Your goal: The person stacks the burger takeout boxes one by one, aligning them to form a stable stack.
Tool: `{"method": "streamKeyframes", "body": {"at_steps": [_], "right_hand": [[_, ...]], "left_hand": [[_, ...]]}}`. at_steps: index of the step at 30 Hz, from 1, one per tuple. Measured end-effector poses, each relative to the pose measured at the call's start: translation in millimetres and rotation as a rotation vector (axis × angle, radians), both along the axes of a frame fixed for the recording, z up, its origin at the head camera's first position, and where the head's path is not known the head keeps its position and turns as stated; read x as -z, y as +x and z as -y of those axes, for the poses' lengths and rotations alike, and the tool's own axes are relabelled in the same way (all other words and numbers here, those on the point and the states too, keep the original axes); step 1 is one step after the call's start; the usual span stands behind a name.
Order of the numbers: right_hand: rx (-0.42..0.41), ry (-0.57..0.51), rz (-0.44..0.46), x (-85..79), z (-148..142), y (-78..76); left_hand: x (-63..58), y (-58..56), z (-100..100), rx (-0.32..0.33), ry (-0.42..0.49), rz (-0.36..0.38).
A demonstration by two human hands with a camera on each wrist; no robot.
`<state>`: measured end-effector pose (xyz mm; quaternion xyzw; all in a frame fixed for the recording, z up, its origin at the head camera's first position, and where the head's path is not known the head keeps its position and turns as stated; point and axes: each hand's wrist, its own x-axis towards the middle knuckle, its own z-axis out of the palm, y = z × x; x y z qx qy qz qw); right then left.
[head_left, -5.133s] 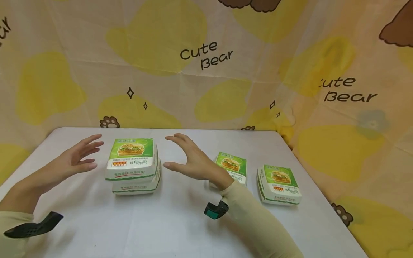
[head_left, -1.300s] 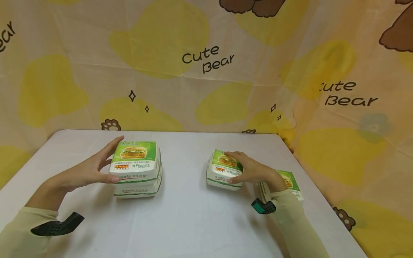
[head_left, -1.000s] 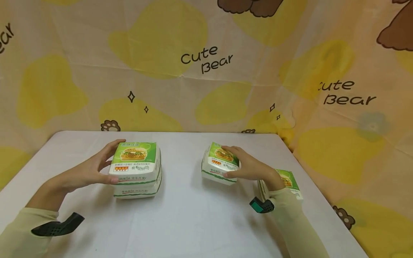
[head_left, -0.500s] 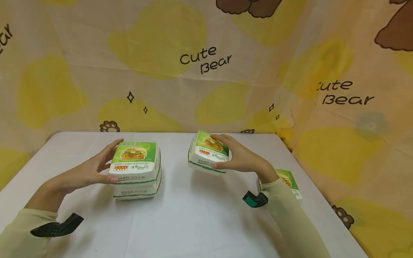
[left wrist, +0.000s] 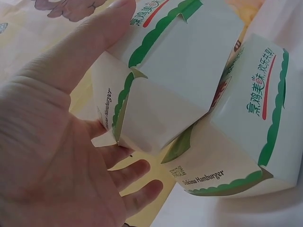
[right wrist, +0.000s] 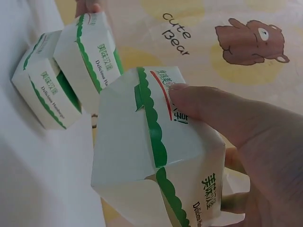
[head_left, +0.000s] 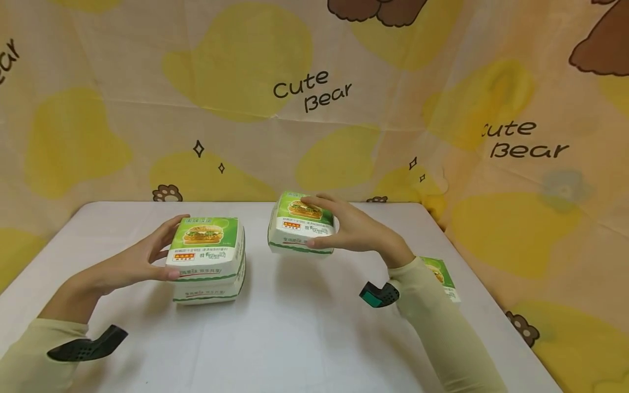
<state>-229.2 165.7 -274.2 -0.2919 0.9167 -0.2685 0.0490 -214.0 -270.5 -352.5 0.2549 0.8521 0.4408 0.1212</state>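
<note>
My left hand (head_left: 130,262) grips the upper burger box (head_left: 203,240) of a stack of two, thumb on its front and fingers behind its left side. That box sits on the lower burger box (head_left: 208,291), and its printed lid faces up. In the left wrist view the lower burger box (left wrist: 246,113) shows "Delicious Hamburger" on its side. To the right of the stack, my right hand (head_left: 354,226) holds another burger box (head_left: 302,224) in the air, slightly tilted, between thumb and fingers. The right wrist view shows this held burger box (right wrist: 142,142) with its flap tucked in.
One more burger box (head_left: 442,275) stands at the right of the white table (head_left: 275,338), partly behind my right forearm. A yellow cloth (head_left: 236,60) printed with "Cute Bear" hangs behind the table and along its right side.
My right hand has picked up the middle burger box and carried it up and to the left, towards the stack. My left hand has come to the upper stacked box and stayed there.
</note>
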Motion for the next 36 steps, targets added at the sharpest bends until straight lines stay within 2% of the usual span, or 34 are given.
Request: {"method": "streamKeyframes", "body": {"at_steps": [12, 27, 33, 36], "right_hand": [[-0.017, 0.016, -0.021, -18.9, 21, -1.1], [-0.133, -0.022, -0.091, -43.1, 67, -5.4], [-0.172, -0.029, -0.099, -44.6, 95, -6.8], [-0.184, 0.001, -0.105, -42.6, 110, -8.4]], "left_hand": [[-2.1, -0.9, 0, 0.016, 0.007, 0.01], [-2.7, -0.6, -1, 0.023, 0.013, 0.013], [-1.7, -0.8, 0, 0.03, 0.014, 0.003], [-0.9, -0.5, 0, 0.033, 0.019, -0.008]]}}
